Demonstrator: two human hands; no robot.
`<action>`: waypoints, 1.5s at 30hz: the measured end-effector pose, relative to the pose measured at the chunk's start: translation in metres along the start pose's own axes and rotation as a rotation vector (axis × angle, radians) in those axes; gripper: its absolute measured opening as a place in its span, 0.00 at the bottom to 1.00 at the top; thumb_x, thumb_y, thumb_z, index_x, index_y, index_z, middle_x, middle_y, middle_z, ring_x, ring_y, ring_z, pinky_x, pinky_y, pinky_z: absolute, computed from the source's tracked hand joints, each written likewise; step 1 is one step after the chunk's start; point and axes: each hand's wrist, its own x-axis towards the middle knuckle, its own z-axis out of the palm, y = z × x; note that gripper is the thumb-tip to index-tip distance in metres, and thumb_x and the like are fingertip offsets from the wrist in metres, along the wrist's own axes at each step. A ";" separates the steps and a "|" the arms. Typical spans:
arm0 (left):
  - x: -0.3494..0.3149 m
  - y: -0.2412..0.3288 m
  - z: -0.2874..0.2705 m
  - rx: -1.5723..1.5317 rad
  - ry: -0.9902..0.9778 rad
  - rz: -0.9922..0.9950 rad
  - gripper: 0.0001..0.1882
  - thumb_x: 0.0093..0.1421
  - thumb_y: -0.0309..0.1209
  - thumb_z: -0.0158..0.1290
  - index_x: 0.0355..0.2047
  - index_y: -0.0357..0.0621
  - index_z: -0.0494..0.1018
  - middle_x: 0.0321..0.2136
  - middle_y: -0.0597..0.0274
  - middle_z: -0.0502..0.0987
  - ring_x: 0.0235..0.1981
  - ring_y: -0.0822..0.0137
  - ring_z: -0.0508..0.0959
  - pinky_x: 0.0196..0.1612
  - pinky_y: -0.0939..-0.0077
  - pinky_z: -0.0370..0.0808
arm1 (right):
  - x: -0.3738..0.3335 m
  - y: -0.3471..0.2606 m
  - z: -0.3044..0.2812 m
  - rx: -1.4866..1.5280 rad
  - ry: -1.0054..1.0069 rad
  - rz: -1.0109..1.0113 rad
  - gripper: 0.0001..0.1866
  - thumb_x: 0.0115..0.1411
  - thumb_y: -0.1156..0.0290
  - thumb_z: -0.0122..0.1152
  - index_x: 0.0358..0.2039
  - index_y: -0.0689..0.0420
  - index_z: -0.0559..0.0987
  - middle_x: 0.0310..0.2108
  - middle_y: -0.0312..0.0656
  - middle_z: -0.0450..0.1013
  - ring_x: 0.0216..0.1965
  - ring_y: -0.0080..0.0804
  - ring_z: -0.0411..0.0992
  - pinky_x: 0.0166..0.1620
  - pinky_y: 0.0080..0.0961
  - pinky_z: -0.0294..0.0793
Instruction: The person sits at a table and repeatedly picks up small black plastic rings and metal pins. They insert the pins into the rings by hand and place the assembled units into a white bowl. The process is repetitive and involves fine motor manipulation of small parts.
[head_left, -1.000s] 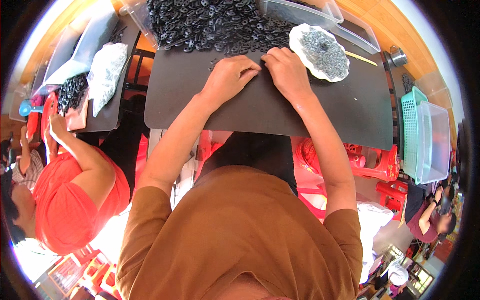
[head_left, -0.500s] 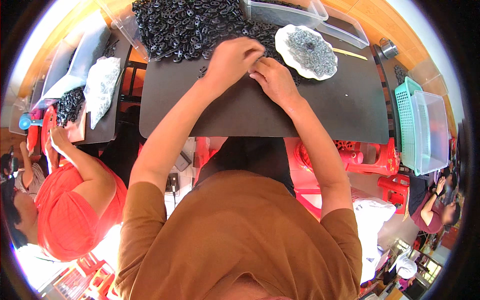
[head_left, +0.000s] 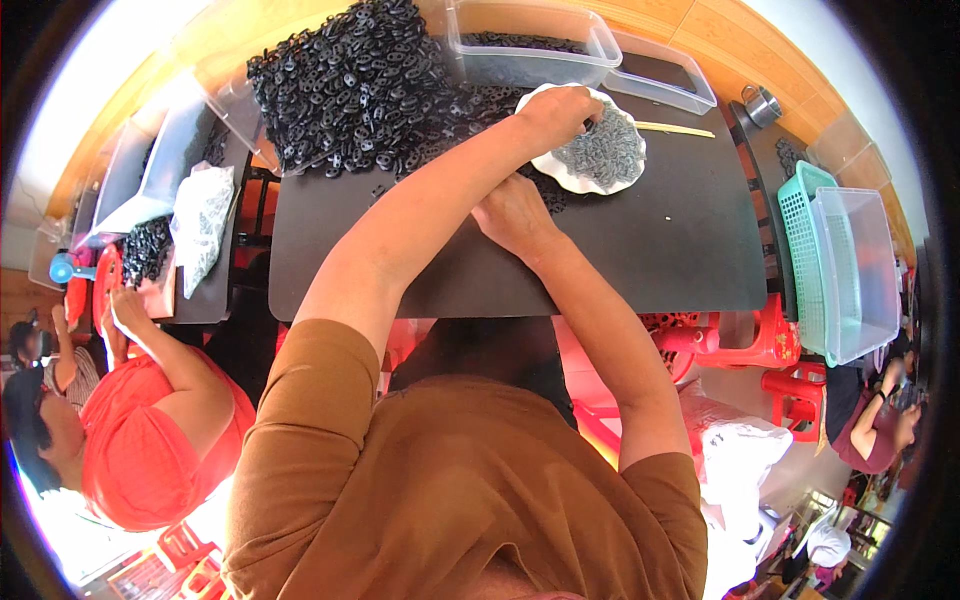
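My left hand (head_left: pixel 562 112) reaches across to the scalloped white plate (head_left: pixel 590 186), its fingers bent together at the small grey parts (head_left: pixel 605 152) heaped there. Whatever those fingertips pinch is too small to make out. Behind and below the left forearm is my right hand (head_left: pixel 518 215), close to the dark tabletop; the forearm covers its fingers, so its grip is hidden. Flat black plastic pieces with holes (head_left: pixel 345 95) form a big pile at the far left of the table, and some spread toward the plate.
A clear plastic bin (head_left: pixel 535 65) with black pieces stands at the back, its neighbour a shallow clear tray (head_left: pixel 665 85). A thin yellowish stick (head_left: pixel 675 129) lies right of the plate. Side tables hold a green basket (head_left: pixel 805 260) and a white plastic bag (head_left: pixel 203 220). A person in red (head_left: pixel 165 430) sits at left.
My left hand has left the right hand's fingertips and moved right to the plate, its forearm now crossing over the right hand. The table sits slightly lower in the view.
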 end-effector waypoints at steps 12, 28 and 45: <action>0.033 -0.014 -0.068 -0.055 0.127 0.086 0.08 0.52 0.27 0.58 0.34 0.46 0.80 0.30 0.53 0.81 0.33 0.53 0.81 0.38 0.60 0.77 | 0.005 0.000 -0.003 0.128 0.066 -0.088 0.11 0.53 0.82 0.56 0.37 0.57 0.75 0.33 0.43 0.71 0.38 0.43 0.74 0.37 0.35 0.75; -0.035 0.004 -0.038 0.008 -0.284 -0.084 0.13 0.49 0.31 0.62 0.37 0.45 0.79 0.36 0.54 0.80 0.40 0.54 0.79 0.43 0.62 0.74 | 0.001 -0.005 -0.001 0.099 0.063 -0.100 0.11 0.54 0.78 0.58 0.39 0.56 0.77 0.39 0.48 0.75 0.39 0.50 0.75 0.37 0.41 0.76; -0.028 0.005 -0.034 -0.179 -0.116 -0.106 0.08 0.53 0.29 0.58 0.33 0.42 0.80 0.28 0.55 0.82 0.29 0.62 0.81 0.37 0.70 0.77 | 0.001 -0.005 0.002 0.082 0.074 -0.099 0.19 0.48 0.81 0.57 0.42 0.53 0.80 0.41 0.44 0.74 0.44 0.46 0.74 0.46 0.39 0.76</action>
